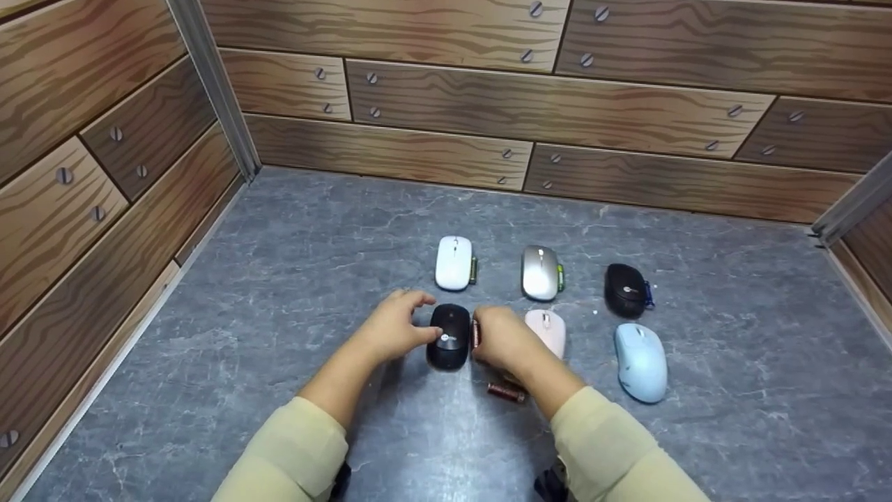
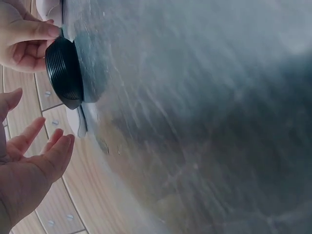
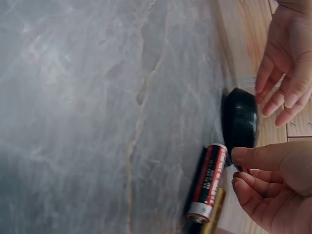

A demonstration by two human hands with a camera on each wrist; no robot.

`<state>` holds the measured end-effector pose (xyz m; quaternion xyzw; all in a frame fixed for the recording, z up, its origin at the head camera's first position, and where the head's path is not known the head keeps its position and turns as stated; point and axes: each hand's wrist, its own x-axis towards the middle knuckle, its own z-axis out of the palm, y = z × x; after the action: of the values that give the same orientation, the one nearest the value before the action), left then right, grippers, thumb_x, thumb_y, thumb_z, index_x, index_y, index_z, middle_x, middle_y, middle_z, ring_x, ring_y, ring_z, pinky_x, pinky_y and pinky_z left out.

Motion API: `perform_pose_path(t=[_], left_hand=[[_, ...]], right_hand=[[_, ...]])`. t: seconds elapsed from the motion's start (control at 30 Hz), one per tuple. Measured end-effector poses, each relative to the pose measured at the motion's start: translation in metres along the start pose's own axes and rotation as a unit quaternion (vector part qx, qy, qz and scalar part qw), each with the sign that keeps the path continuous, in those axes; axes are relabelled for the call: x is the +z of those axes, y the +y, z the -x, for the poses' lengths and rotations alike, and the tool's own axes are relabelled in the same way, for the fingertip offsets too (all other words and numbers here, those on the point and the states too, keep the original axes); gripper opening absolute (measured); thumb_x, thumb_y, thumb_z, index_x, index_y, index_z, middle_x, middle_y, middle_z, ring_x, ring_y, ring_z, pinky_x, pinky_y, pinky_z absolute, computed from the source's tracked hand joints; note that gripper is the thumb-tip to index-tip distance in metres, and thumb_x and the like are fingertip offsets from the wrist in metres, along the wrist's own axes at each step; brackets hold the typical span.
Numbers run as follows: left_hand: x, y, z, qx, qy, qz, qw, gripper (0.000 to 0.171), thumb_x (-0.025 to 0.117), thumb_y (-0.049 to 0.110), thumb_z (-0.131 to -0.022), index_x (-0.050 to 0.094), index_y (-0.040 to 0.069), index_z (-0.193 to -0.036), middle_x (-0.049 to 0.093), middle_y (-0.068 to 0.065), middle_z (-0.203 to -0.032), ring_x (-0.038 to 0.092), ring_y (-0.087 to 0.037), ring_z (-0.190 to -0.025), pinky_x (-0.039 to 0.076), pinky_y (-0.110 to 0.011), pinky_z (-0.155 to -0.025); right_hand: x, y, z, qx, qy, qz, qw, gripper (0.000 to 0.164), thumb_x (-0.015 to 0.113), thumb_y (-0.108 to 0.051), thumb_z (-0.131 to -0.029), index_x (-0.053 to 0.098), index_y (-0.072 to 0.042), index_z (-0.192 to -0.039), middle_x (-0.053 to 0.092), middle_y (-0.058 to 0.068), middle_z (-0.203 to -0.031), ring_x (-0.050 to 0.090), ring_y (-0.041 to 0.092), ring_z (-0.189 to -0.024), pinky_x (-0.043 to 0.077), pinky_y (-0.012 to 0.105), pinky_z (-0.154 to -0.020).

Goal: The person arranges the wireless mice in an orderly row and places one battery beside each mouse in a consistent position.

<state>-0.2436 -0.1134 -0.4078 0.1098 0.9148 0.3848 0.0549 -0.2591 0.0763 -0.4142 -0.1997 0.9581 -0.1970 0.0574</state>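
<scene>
A black computer mouse (image 1: 449, 338) lies on the grey marbled surface between both hands. My right hand (image 1: 502, 338) pinches a red battery (image 1: 476, 334) between thumb and fingers at the mouse's right side; in the right wrist view most of this battery is hidden by the fingers. On the other side, my left hand (image 1: 397, 324) has its fingers spread, its thumb overlapping the mouse in the head view. In the left wrist view that hand (image 2: 34, 175) stands apart from the mouse (image 2: 64, 73). A loose red and black battery (image 3: 208, 183) lies near my right hand, beside a gold battery (image 3: 214, 212).
Behind stand a white mouse (image 1: 454, 263), a silver mouse (image 1: 540, 272) and another black mouse (image 1: 625, 289), each with a battery at its right. A pink mouse (image 1: 547, 331) is partly covered by my right arm; a light blue mouse (image 1: 641, 362) lies farther right. Wood-patterned walls (image 1: 418, 90) enclose the surface.
</scene>
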Motion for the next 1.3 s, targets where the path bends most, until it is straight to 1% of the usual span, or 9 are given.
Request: perform_pose_path(t=[0.27, 0.53, 0.83, 0.93, 1.0, 1.07, 1.17, 1.23, 1.3], left_hand=[[0.001, 0.004, 0.000, -0.006, -0.005, -0.005, 1.0000, 0.047, 0.071, 0.024, -0.077, 0.057, 0.007, -0.119, 0.052, -0.014, -0.119, 0.050, -0.029, -0.110, 0.040, -0.043, -0.095], [0.002, 0.006, 0.000, -0.010, -0.007, -0.007, 0.9999, 0.048, 0.071, 0.025, -0.077, 0.057, 0.008, -0.120, 0.051, -0.014, -0.122, 0.051, -0.029, -0.110, 0.040, -0.043, -0.095], [0.002, 0.005, 0.001, -0.005, -0.004, -0.006, 1.0000, 0.048, 0.071, 0.024, -0.077, 0.056, 0.008, -0.119, 0.051, -0.014, -0.120, 0.050, -0.030, -0.111, 0.040, -0.043, -0.094], [0.002, 0.006, 0.001, -0.006, -0.005, -0.006, 0.9999, 0.048, 0.071, 0.024, -0.077, 0.056, 0.009, -0.120, 0.051, -0.014, -0.121, 0.050, -0.030, -0.111, 0.040, -0.043, -0.095], [0.001, 0.006, 0.001, -0.008, -0.005, -0.008, 0.9999, 0.048, 0.071, 0.025, -0.077, 0.056, 0.009, -0.120, 0.051, -0.014, -0.121, 0.050, -0.029, -0.111, 0.040, -0.043, -0.095], [0.000, 0.006, 0.001, -0.009, -0.003, -0.010, 0.9999, 0.048, 0.071, 0.026, -0.077, 0.056, 0.010, -0.120, 0.051, -0.013, -0.120, 0.050, -0.028, -0.112, 0.039, -0.043, -0.095], [-0.001, 0.008, 0.002, -0.011, -0.001, -0.014, 0.9998, 0.048, 0.071, 0.026, -0.077, 0.056, 0.011, -0.120, 0.052, -0.012, -0.119, 0.049, -0.027, -0.112, 0.039, -0.042, -0.096], [-0.002, 0.009, 0.003, -0.009, 0.000, -0.015, 0.9998, 0.048, 0.071, 0.026, -0.077, 0.057, 0.011, -0.120, 0.052, -0.012, -0.118, 0.049, -0.028, -0.112, 0.038, -0.042, -0.096], [-0.002, 0.011, 0.004, -0.008, -0.001, -0.015, 0.9999, 0.048, 0.071, 0.026, -0.077, 0.056, 0.010, -0.120, 0.052, -0.012, -0.118, 0.049, -0.028, -0.112, 0.038, -0.043, -0.097]], right_hand=[[0.007, 0.003, -0.002, 0.012, -0.001, -0.009, 1.000, 0.024, 0.074, -0.008, -0.060, 0.059, -0.004, -0.079, 0.059, 0.006, -0.070, 0.057, 0.024, -0.067, 0.049, 0.039, -0.068], [0.005, 0.004, -0.004, 0.025, -0.014, -0.016, 0.999, 0.023, 0.073, -0.006, -0.061, 0.059, -0.005, -0.080, 0.055, 0.001, -0.066, 0.053, 0.021, -0.064, 0.047, 0.037, -0.064], [0.006, 0.005, -0.002, 0.020, -0.008, -0.028, 0.999, 0.024, 0.075, -0.010, -0.064, 0.061, -0.004, -0.084, 0.056, 0.001, -0.068, 0.053, 0.020, -0.065, 0.048, 0.037, -0.066], [0.005, 0.005, -0.001, 0.023, -0.010, -0.030, 0.999, 0.028, 0.075, -0.012, -0.065, 0.062, -0.003, -0.088, 0.060, 0.004, -0.073, 0.056, 0.022, -0.071, 0.048, 0.039, -0.071], [0.003, 0.005, 0.001, 0.029, -0.013, -0.030, 0.999, 0.036, 0.075, -0.011, -0.065, 0.062, -0.001, -0.097, 0.063, 0.008, -0.082, 0.059, 0.024, -0.078, 0.048, 0.039, -0.076], [0.001, 0.006, 0.004, 0.035, -0.018, -0.034, 0.999, 0.046, 0.074, -0.009, -0.065, 0.060, 0.001, -0.107, 0.064, 0.009, -0.084, 0.059, 0.025, -0.080, 0.048, 0.039, -0.079], [-0.004, 0.007, 0.009, 0.039, -0.020, -0.038, 0.998, 0.055, 0.070, -0.005, -0.065, 0.055, 0.004, -0.117, 0.062, 0.006, -0.077, 0.058, 0.021, -0.075, 0.048, 0.036, -0.076], [-0.007, 0.008, 0.014, 0.035, -0.018, -0.040, 0.998, 0.053, 0.068, -0.002, -0.065, 0.055, 0.003, -0.117, 0.057, 0.001, -0.068, 0.054, 0.017, -0.066, 0.048, 0.034, -0.070], [-0.009, 0.008, 0.020, 0.028, -0.013, -0.041, 0.999, 0.049, 0.067, -0.001, -0.066, 0.056, 0.003, -0.114, 0.054, -0.003, -0.065, 0.052, 0.013, -0.062, 0.048, 0.032, -0.067]])
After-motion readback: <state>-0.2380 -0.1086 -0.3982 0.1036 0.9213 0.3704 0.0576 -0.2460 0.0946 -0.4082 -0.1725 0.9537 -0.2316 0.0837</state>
